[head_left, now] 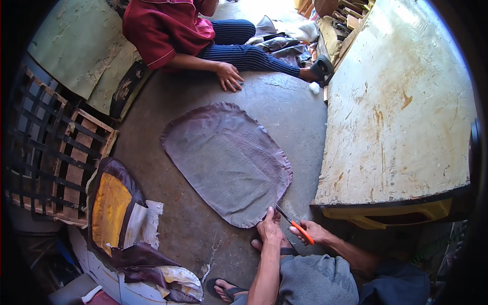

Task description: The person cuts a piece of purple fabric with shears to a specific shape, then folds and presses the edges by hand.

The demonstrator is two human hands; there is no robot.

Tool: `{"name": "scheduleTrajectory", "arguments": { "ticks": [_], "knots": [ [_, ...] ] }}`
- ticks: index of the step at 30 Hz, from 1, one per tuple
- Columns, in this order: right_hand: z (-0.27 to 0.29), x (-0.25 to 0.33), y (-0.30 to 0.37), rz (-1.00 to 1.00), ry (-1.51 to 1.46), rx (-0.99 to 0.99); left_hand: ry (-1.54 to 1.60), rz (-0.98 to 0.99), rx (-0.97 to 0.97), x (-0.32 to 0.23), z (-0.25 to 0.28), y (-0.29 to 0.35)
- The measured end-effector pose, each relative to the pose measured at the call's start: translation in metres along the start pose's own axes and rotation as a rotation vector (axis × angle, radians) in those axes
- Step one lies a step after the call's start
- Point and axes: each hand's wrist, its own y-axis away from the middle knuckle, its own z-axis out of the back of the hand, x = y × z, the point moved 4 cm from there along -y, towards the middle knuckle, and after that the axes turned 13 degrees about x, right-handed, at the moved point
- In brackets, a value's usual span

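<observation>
An oval piece of purple-grey leather-like sheet (223,157) with a puckered edge lies spread on the floor. At its near right edge my left hand (271,230) pinches the rim between its fingers. My right hand (313,232) is closed around the orange handles of a pair of scissors (300,230). The dark blades point up and left, with their tips at the sheet's edge just beside my left fingers. Whether the blades are apart is too small to tell.
Across the sheet sits a person in a red shirt (165,35), one hand (229,76) on the floor. A worn pale board (396,112) stands at right. On the left are a wooden frame with black straps (63,147), a yellow-backed cushion (113,206) and purple scraps (147,262).
</observation>
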Motion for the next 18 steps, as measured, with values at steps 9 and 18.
{"name": "scheduleTrajectory", "arguments": {
  "ticks": [9, 18],
  "knots": [
    [0.008, 0.005, -0.012, -0.025, 0.147, -0.043, -0.283, -0.015, -0.193, -0.002, 0.007, 0.004],
    [0.025, -0.003, -0.004, -0.053, 0.168, -0.133, -0.066, -0.032, -0.166, -0.028, 0.011, 0.028]
  ]
}}
